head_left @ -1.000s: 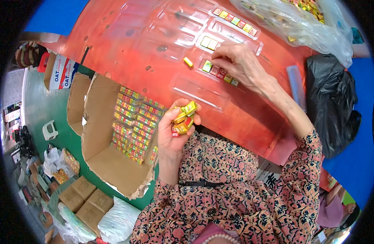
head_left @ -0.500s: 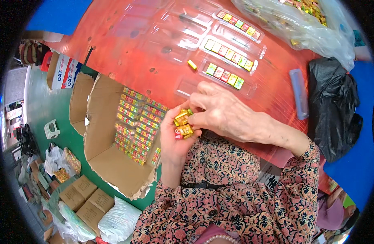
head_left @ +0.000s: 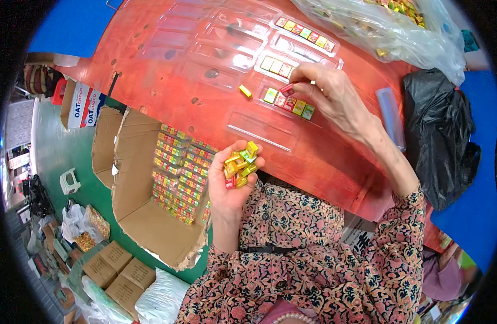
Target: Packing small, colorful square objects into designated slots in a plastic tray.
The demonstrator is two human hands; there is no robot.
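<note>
My left hand [head_left: 222, 189] is cupped, palm up, round a pile of small wrapped candies [head_left: 239, 166] in yellow, green and red. Above the table, the fingertips of my right hand [head_left: 335, 94] pinch a red wrapped candy [head_left: 287, 90]. It is over a clear plastic tray [head_left: 263, 89] that holds a row of coloured candies, partly covered by my hand. Two more trays beyond it hold similar rows; my fingers hide part of the closer row [head_left: 276, 66]. A single yellow candy [head_left: 245, 91] lies loose left of the trays. Nearer me is a clear tray without candies [head_left: 259, 131].
More clear trays [head_left: 227, 46] lie across the red table [head_left: 167, 81]. A plastic bag of candies [head_left: 362, 32] stands far right, with a black bag [head_left: 437, 146] and a bluish plastic strip [head_left: 390, 116] below. At left, an open carton [head_left: 138, 210] holds packed candy trays.
My right hand has moved away from my left hand, up and right to the trays, with a red candy. My left hand has lowered slightly, and its pile shows more fully.
</note>
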